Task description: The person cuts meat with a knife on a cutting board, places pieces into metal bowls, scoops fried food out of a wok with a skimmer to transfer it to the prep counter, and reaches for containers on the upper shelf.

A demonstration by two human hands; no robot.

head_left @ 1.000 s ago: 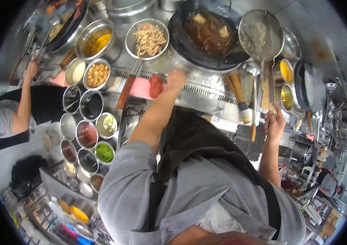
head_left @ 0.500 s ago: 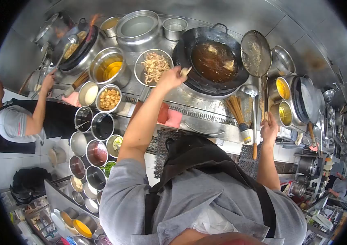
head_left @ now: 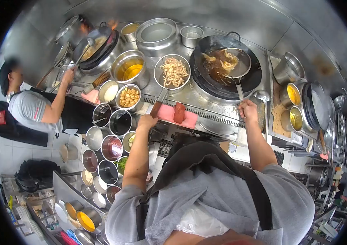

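My left hand [head_left: 147,122] is closed round the wooden handle of a strainer [head_left: 172,83] that holds pale cooked strips [head_left: 174,70]. In my right hand [head_left: 248,110] is the handle of a second strainer [head_left: 245,64], whose mesh bowl is over the dark oil in a black wok [head_left: 256,78]. Golden fried pieces [head_left: 227,61] lie at its left part and beside it in the oil. A red cloth [head_left: 179,112] rests on a pink cloth [head_left: 189,119] at the counter edge, right of my left hand.
At the left a co-worker [head_left: 39,107] stirs a flaming wok [head_left: 94,49]. Near my left arm are several sauce pots [head_left: 112,148], a bowl of golden chunks [head_left: 128,98] and an oil pot [head_left: 132,72]. A ladle [head_left: 262,96] lies right of my right hand.
My left hand has moved from near the wok onto the left strainer's handle and no longer holds the small pale piece. My right hand has brought its strainer leftward over the wok.
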